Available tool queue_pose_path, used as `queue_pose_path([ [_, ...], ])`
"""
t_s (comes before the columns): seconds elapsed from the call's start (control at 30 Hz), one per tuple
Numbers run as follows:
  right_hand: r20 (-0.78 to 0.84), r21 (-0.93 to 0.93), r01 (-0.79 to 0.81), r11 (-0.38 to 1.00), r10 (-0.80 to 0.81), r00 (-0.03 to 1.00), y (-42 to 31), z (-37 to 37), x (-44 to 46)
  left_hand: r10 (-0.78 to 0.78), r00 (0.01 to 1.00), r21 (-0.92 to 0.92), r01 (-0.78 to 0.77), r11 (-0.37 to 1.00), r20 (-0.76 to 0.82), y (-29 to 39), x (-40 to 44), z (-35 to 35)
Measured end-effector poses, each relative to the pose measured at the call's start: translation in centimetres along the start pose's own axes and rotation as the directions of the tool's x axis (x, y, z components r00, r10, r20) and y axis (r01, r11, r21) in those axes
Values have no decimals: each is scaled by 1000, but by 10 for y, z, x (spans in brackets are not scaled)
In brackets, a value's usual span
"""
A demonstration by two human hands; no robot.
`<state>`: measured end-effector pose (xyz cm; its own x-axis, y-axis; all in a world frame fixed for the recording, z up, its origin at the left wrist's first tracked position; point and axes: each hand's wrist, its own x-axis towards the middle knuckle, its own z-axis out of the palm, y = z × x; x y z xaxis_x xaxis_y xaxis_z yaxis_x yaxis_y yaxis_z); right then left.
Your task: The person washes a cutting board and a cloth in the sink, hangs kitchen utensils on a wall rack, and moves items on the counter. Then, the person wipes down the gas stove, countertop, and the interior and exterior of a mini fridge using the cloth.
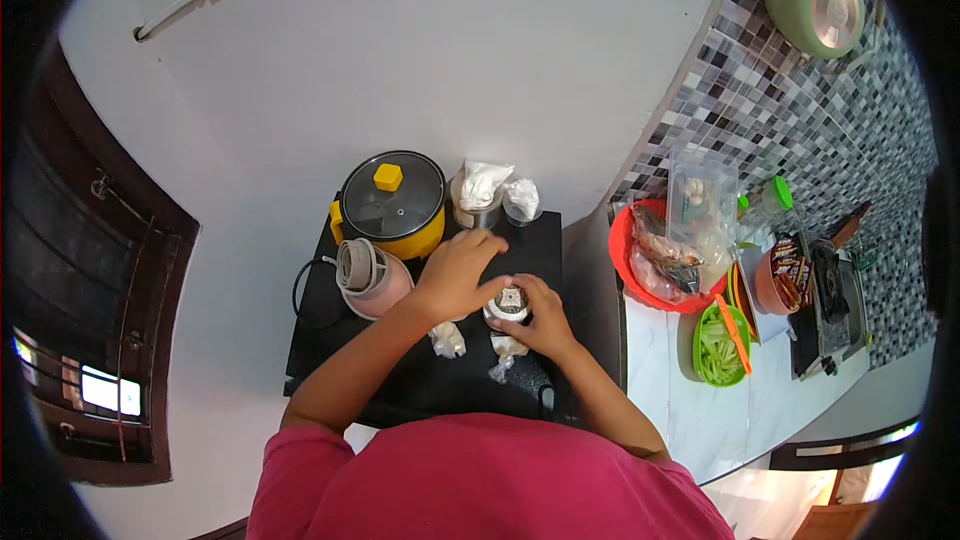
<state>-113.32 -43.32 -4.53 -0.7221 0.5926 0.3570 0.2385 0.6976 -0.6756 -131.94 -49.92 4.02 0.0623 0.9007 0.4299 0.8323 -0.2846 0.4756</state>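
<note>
My right hand [543, 318] is curled around the side of a small round white container [507, 304] with a patterned, silvery top. My left hand [458, 272] reaches over the black surface with fingers stretched out, its thumb at the container's upper edge. Just below are two small knotted plastic bags with pale contents, a left bag [448, 340] and a right bag [507, 356]. Beside my left wrist, a pink appliance [382, 292] with grey rings on top lies partly hidden by my forearm.
A yellow electric pot [410, 238] with a glass lid stands at the back left. Two tubs with white bags, a larger bag [484, 183] and a smaller bag [522, 198], stand behind my hands. Right, a white counter [660, 410] carries a red basin [622, 250] and green basket [699, 352].
</note>
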Motion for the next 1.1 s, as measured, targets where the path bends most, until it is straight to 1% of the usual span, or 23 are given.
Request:
queue_pose_path([
  [0.03,-14,13,4,1000,-4,1000,-4,-4,0,-36,999,-19,36,999,10,0,-13,0],
  [0.07,-13,-26,11,1000,-12,1000,-3,-4,-3,-71,997,-37,72,997,21,-1,-26,1],
  [0.1,3,-20,11,1000,-11,1000,-2,-3,-6,-106,994,-56,108,993,34,-3,-38,2],
  [0.13,18,-13,11,1000,-10,1000,0,0,-7,-141,988,-27,143,989,64,-8,-47,5],
  [0.23,72,-7,-27,1000,28,997,4,8,-12,-270,950,235,229,944,156,-13,-63,13],
  [0.33,87,-26,-66,997,68,994,5,8,-9,-351,898,383,236,893,266,-19,-65,22],
  [0.37,85,-33,-77,996,79,993,6,7,-6,-331,913,381,225,897,240,-21,-64,24],
  [0.47,8,44,-93,995,93,996,27,9,7,-276,947,367,202,908,163,-31,-56,33],
  [0.57,-66,-142,-52,988,43,997,40,10,22,-260,960,343,212,915,102,-42,-38,44],
  [0.6,-145,-191,-58,980,31,989,42,13,28,-271,958,348,222,911,96,-45,-31,48],
  [0.67,-161,-150,-99,984,75,984,44,13,38,-283,957,351,243,904,68,-48,-22,56],
  [0.77,-202,-87,-139,987,119,972,47,18,49,-181,982,427,184,885,-47,-61,-15,67],
  [0.87,-219,13,-197,980,195,956,43,20,55,-142,984,492,176,853,-106,-64,-12,71],
  [0.97,-282,-67,-198,978,171,944,55,31,57,-151,981,505,194,841,-125,-63,-10,73],
  [1.0,-257,-77,-237,968,211,943,52,30,59,-178,980,504,201,840,-93,-61,-9,70],
  [1.1,-358,-187,-127,974,52,932,32,17,53,-105,991,407,132,904,-87,-49,-16,53],
])
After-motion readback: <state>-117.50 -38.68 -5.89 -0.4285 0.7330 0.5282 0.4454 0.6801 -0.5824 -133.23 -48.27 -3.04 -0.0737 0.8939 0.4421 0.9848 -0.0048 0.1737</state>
